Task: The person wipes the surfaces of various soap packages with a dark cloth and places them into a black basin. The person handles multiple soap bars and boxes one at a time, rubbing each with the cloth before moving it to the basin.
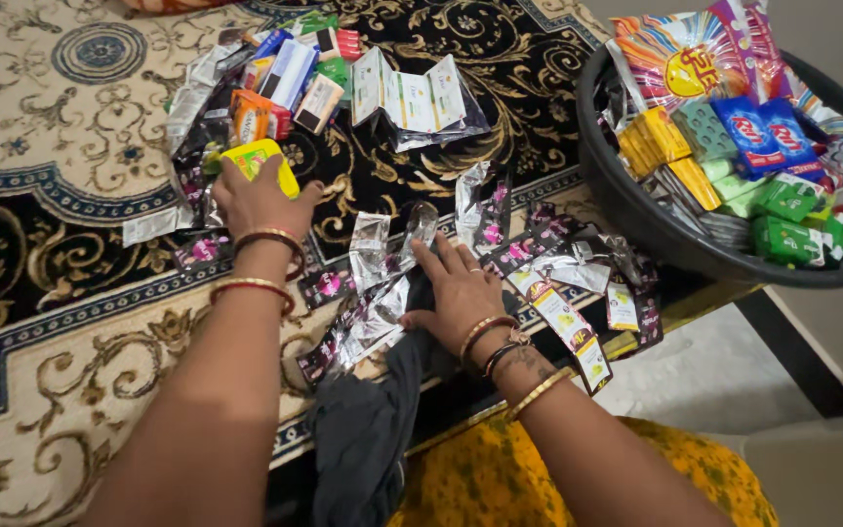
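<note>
Left hand (260, 200) closed around a yellow packet (263, 161), gripped from below, lifted just over the patterned carpet (51, 117) near a heap of small boxed and wrapped goods (280, 83). Right hand (461, 288) flat, fingers spread, pressing on silver sachet strips (382, 263) scattered on the carpet, dark grey cloth (368, 429) beneath the wrist. Strip of labelled sachets (563, 317) just beside the right wrist. Black tub (636, 210) at right, packed with coloured packets.
</note>
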